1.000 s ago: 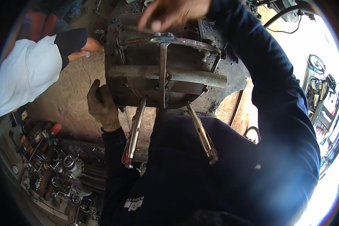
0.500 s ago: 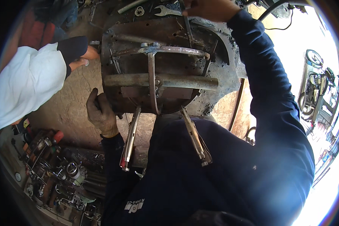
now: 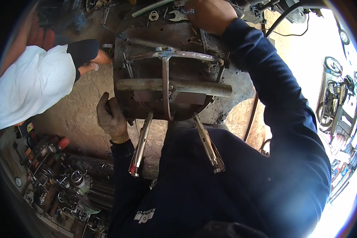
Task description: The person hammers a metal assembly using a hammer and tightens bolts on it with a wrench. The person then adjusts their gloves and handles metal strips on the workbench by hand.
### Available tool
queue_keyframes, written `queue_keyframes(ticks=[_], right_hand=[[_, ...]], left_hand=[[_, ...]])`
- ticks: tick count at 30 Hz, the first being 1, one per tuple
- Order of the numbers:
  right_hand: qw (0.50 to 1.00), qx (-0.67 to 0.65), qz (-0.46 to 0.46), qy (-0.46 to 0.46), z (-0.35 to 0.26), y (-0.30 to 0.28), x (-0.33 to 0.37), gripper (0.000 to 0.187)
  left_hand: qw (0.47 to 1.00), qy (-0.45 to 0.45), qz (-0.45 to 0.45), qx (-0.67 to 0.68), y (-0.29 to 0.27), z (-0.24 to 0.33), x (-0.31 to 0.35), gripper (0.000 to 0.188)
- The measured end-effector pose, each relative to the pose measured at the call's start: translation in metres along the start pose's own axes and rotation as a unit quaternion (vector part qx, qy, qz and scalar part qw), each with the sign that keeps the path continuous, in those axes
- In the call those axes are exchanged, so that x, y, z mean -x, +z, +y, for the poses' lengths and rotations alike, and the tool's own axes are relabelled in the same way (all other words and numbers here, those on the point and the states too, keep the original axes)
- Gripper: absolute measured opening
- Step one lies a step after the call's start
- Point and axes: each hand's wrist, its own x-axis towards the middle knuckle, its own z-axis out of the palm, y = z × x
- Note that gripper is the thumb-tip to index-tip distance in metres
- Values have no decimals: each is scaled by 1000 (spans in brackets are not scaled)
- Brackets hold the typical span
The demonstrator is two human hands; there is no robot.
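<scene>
My left hand (image 3: 112, 121), in a dirty work glove, is open beside the near left edge of a dark steel work plate (image 3: 146, 33), its fingers pointing up. My bare right hand (image 3: 211, 16) reaches over the far side of the plate, next to an open-end wrench (image 3: 176, 16); its fingertips are hard to make out. Between my hands is a frame of curved steel bars (image 3: 166, 73), crossed by a round pipe (image 3: 137, 85). Two locking pliers, a left one (image 3: 142, 144) and a right one (image 3: 208, 146), stick out from the near edge toward me.
A person in a white top (image 3: 37, 81) is close on the left. A ring-shaped metal part (image 3: 153, 16) and another pipe (image 3: 148, 8) lie at the far edge. Cluttered tools (image 3: 47, 158) fill the lower left. A motorcycle (image 3: 333, 95) stands at right beyond a black cable (image 3: 283, 16).
My right hand has come nearer and lower over the plate, now covering part of the wrench. The whole scene has shifted slightly right in view. My left hand keeps its pose.
</scene>
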Motion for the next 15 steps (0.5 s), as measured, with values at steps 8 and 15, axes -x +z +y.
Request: queue_keyframes(ticks=[8, 15], right_hand=[[953, 245, -146, -105, -8, 6, -73, 21], [973, 176, -108, -107, 23, 28, -85, 24]], left_hand=[[1000, -3, -6, 2, -2, -6, 3, 33], [998, 68, 16, -8, 5, -11, 0, 29]])
